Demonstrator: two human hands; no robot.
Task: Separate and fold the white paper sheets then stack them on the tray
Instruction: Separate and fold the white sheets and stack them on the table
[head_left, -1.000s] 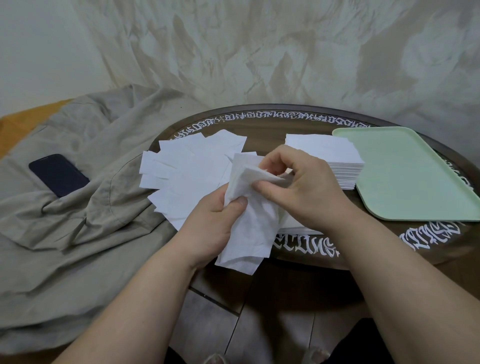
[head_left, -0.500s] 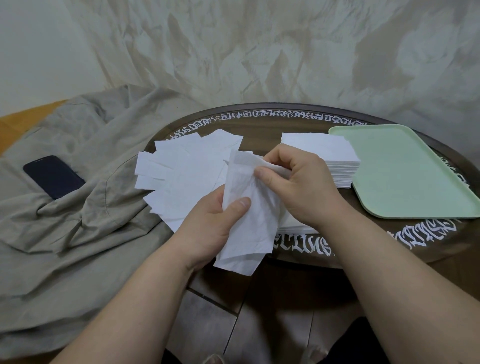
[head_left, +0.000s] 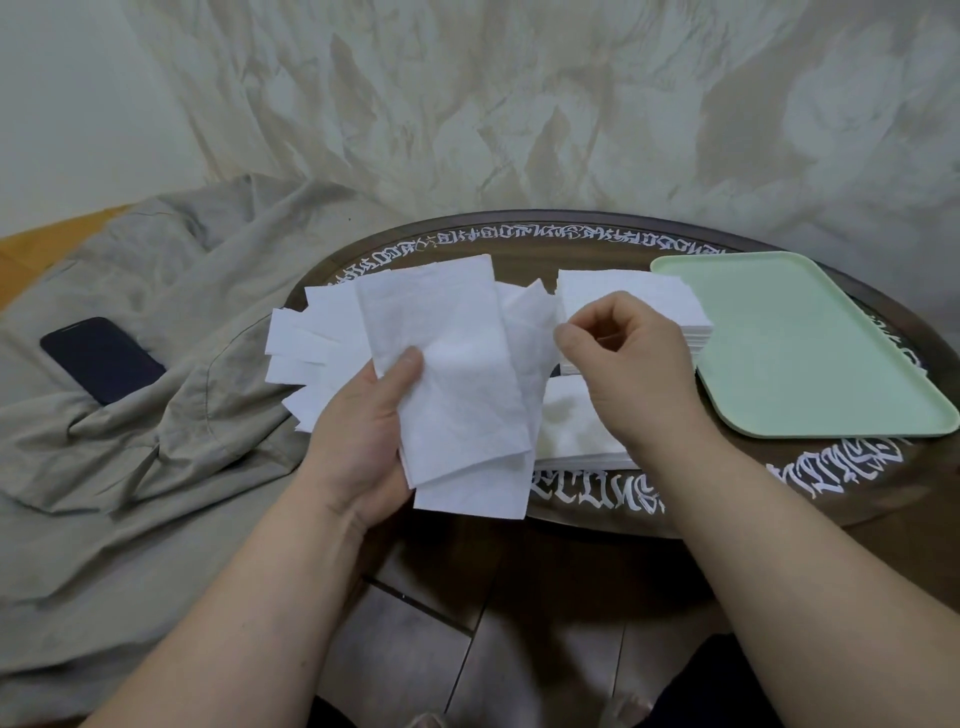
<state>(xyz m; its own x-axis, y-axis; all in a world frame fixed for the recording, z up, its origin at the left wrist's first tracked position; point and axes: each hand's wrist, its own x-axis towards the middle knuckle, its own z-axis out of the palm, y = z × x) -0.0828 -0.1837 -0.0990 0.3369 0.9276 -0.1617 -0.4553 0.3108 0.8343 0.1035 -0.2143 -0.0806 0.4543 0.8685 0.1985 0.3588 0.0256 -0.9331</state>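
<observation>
White tissue-like paper fills the left hand (head_left: 363, 431): we find its thumb pressed across the face of a held sheet (head_left: 447, 374) with the fingers curled behind, so the grip is closed on that paper. The sheet stands nearly upright above the near edge of the desk (head_left: 587, 244), its long axis running from the person up and away, tilted slightly left at the top. A second ply (head_left: 527, 332) peels off its right edge. The right hand (head_left: 631, 364) is curled at that edge, thumb and forefinger meeting at the ply's right border; we judge it to be pinching the ply, though the contact point is small and partly hidden.

The relation that governs the coming move: the loose ply lies directly between the two hands, left of the right hand and right of the left thumb. We judge that drawing the right hand rightward, across the long axis, would complete the separation.

Outward, loose sheets (head_left: 311, 338) lie fanned on the desk behind the left hand. A squared stack (head_left: 649, 296) sits behind the right hand, just beside the green tray (head_left: 810, 364), which carries no paper. The right hand is the nearer to it. A dark phone (head_left: 101, 358) rests on beige cloth (head_left: 156, 467) at far left.
</observation>
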